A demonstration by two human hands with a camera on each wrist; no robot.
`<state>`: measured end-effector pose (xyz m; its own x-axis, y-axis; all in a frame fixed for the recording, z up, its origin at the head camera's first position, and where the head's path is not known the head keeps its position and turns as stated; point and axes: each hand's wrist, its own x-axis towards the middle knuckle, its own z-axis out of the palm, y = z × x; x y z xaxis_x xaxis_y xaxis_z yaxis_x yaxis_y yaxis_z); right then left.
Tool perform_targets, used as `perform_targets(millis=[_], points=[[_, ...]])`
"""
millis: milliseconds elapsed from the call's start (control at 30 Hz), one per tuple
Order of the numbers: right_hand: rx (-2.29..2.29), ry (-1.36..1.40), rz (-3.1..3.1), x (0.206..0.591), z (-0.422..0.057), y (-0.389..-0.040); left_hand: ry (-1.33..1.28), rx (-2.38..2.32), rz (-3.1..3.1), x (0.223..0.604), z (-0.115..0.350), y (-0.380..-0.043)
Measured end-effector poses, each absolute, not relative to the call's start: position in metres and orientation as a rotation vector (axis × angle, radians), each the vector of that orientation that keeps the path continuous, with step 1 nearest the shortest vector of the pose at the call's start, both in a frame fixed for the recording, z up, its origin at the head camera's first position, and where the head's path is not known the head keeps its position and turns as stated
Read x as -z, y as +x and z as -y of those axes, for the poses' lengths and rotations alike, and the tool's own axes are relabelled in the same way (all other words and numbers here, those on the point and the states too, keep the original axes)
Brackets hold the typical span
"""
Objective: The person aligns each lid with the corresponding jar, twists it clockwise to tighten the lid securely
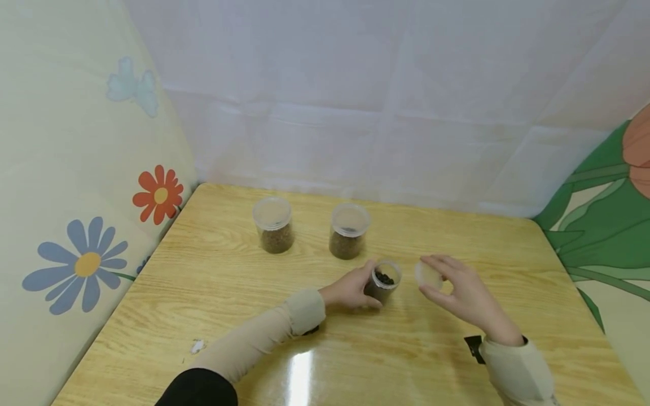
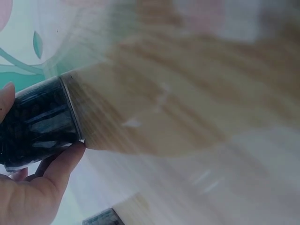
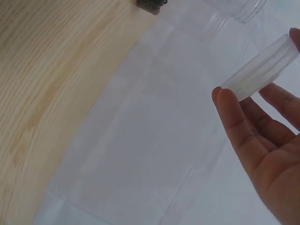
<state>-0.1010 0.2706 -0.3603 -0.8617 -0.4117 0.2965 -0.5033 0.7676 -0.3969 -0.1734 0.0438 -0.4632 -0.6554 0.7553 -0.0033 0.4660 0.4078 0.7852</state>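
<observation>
My left hand (image 1: pixel 351 288) grips a clear plastic jar (image 1: pixel 377 291) from its left side, thumb and fingers round the wall. The jar has no lid on and holds dark, nearly black pieces; in the left wrist view the dark contents (image 2: pixel 40 124) show through its side. Right of the jar, my right hand (image 1: pixel 464 290) holds a round translucent lid (image 1: pixel 428 275) by its edge. Seen from the right wrist, the ridged lid (image 3: pixel 260 68) is pinched between the thumb and fingertips, apart from the jar.
Two lidded clear jars with brown contents, a left one (image 1: pixel 276 238) and a middle one (image 1: pixel 347 243), stand farther back on the wooden table (image 1: pixel 228 282). A small white scrap (image 1: pixel 197 346) lies at the front left. White cloth (image 1: pixel 355 113) hangs behind the table.
</observation>
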Motion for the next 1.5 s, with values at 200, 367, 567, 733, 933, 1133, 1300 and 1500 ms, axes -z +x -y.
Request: perform_targets(millis=[200, 367, 567, 733, 933, 1133, 1300, 1500], points=[[-0.711, 0.740, 2.753, 0.362, -0.270, -0.101, 1.102, -1.094, -2.359, 0.463, -0.040, -0.171], [-0.711, 0.753, 2.741, 0.363, -0.269, -0.102, 1.136, -1.094, -2.370, 0.464, -0.036, -0.169], [-0.708, 0.762, 2.731, 0.366, -0.266, -0.102, 1.113, -1.103, -2.357, 0.464, -0.033, -0.167], [-0.734, 0.764, 2.759, 0.368, -0.263, -0.100, 1.089, -1.110, -2.348, 0.463, -0.030, -0.166], [-0.742, 0.761, 2.765, 0.373, -0.259, -0.100, 1.084, -1.097, -2.362, 0.463, -0.027, -0.165], [-0.766, 0.782, 2.716, 0.379, -0.256, -0.101, 1.091, -1.096, -2.355, 0.464, -0.025, -0.165], [-0.785, 0.819, 2.660, 0.382, -0.254, -0.102, 1.071, -1.115, -2.337, 0.464, -0.023, -0.164], [-0.786, 0.808, 2.687, 0.382, -0.251, -0.100, 1.076, -1.122, -2.339, 0.463, -0.020, -0.163]])
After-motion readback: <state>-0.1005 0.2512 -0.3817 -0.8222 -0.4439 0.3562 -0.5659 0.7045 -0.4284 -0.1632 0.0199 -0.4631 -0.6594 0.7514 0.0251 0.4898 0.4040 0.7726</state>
